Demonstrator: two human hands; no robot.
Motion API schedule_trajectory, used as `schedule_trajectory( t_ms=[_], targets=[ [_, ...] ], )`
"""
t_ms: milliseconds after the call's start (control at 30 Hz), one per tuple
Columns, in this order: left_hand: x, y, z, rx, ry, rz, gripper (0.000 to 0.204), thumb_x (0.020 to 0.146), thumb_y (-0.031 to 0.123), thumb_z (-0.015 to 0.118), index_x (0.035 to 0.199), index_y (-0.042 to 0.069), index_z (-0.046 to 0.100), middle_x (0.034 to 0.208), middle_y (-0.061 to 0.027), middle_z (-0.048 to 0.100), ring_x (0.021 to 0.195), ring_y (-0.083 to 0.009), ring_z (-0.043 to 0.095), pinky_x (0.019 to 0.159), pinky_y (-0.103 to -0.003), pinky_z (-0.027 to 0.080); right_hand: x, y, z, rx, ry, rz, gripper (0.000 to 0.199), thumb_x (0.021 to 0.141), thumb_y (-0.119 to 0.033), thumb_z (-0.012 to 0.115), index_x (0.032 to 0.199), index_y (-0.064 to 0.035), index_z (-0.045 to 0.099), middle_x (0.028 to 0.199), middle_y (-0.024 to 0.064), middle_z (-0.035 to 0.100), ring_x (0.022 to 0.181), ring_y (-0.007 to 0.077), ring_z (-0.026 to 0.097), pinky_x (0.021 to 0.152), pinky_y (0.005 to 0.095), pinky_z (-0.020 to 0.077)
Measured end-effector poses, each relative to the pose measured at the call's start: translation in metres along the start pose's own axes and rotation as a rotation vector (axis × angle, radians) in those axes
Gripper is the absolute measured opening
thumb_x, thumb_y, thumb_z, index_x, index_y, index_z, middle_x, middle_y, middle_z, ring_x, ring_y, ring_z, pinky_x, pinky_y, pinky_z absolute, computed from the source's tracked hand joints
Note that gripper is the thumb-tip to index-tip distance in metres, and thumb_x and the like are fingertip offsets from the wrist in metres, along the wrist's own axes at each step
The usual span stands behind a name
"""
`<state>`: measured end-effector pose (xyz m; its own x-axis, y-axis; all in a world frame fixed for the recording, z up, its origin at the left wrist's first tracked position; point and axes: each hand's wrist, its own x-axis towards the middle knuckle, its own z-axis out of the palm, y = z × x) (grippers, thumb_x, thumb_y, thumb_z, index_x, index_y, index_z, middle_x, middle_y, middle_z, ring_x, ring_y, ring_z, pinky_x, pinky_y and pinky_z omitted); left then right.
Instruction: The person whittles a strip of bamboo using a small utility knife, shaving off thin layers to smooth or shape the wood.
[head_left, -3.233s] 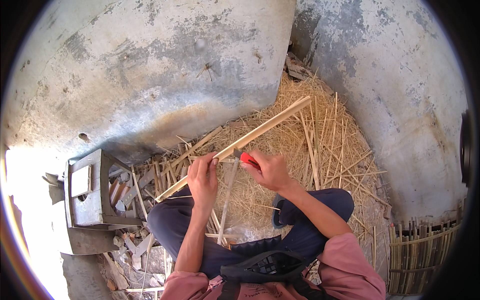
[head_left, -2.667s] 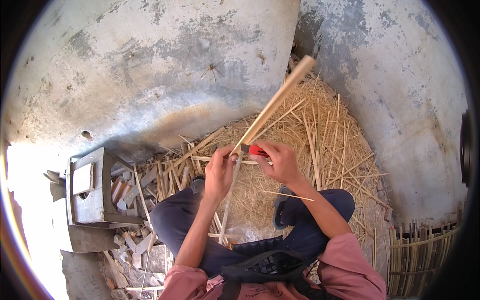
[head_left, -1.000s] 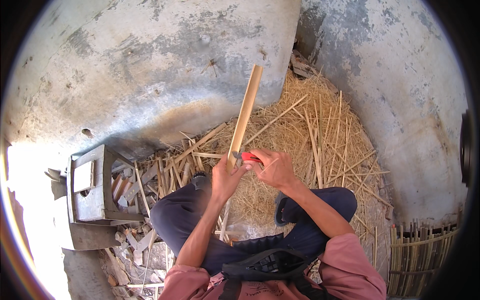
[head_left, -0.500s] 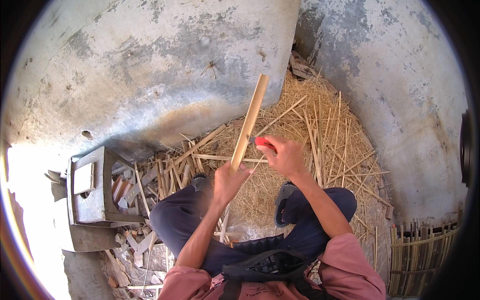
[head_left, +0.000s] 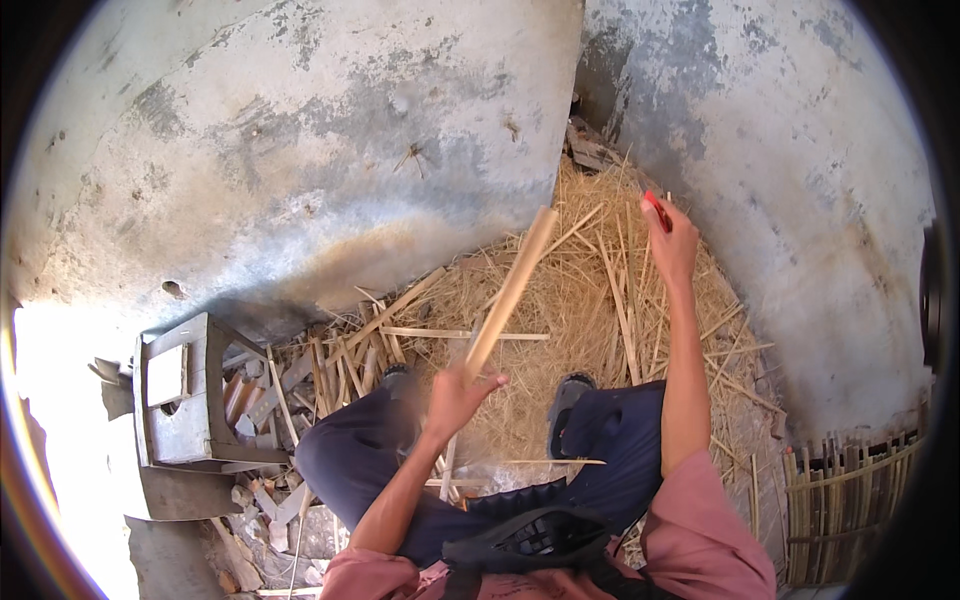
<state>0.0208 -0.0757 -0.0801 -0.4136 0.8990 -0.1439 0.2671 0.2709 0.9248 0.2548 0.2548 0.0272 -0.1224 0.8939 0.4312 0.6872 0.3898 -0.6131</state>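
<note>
My left hand (head_left: pixel 457 402) is closed round the lower end of a split bamboo strip (head_left: pixel 512 290), which slants up and away to the right. The strip is slightly blurred. Out to the right and farther off, my right hand (head_left: pixel 674 248) grips a red-handled knife (head_left: pixel 655 208). Its blade points up toward the wall corner and is hard to make out. The knife is well apart from the strip. A thin bamboo sliver (head_left: pixel 556 461) shows between my folded legs, near my right thigh.
Shavings and thin strips (head_left: pixel 590 300) cover the ground ahead. At left stands a worn wooden stool (head_left: pixel 205 390) beside broken bricks and bamboo offcuts (head_left: pixel 345 350). Peeling walls (head_left: pixel 330 130) close in the front and right. A bamboo-slat basket (head_left: pixel 850 510) stands lower right.
My right hand and knife have swung away from the strip, forward and to the right. The strip's far end has dropped lower. A sliver now shows by my right thigh.
</note>
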Motion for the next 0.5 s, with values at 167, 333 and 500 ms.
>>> schedule_trajectory(
  t_ms=[167,333,500],
  targets=[
    [0.017,0.004,-0.003,0.01,0.185,0.07,0.039,0.1,0.037,0.079,0.104,-0.001,0.076,0.066,-0.0025,0.062,0.062,-0.0082,0.054,0.057,-0.033,0.046,-0.046,-0.028,0.005,0.075,-0.219,-0.07,0.054,0.105,-0.055,0.064,0.126,-0.0075,0.076,0.076,0.0083,0.071,0.067,0.0227,0.067,0.065,0.0391,0.0499],
    [0.021,0.0,-0.004,-0.068,0.214,0.052,0.045,0.106,0.042,0.07,0.104,-0.002,0.078,0.064,-0.0029,0.061,0.061,-0.0084,0.053,0.056,-0.033,0.044,-0.08,-0.063,0.011,0.083,-0.573,-0.243,0.05,0.102,-0.053,0.068,0.116,-0.0062,0.076,0.076,0.0135,0.07,0.068,0.0265,0.069,0.065,0.0411,0.0512],
    [0.022,0.003,-0.007,-0.065,0.229,0.037,0.046,0.108,0.042,0.066,0.097,-0.001,0.078,0.061,-0.0013,0.057,0.057,-0.007,0.051,0.053,-0.032,0.041,-0.087,-0.065,0.013,0.036,-0.715,-0.3,0.046,0.103,-0.049,0.069,0.108,-0.0038,0.073,0.069,0.0122,0.064,0.061,0.0241,0.062,0.062,0.0388,0.0467]
  ],
)
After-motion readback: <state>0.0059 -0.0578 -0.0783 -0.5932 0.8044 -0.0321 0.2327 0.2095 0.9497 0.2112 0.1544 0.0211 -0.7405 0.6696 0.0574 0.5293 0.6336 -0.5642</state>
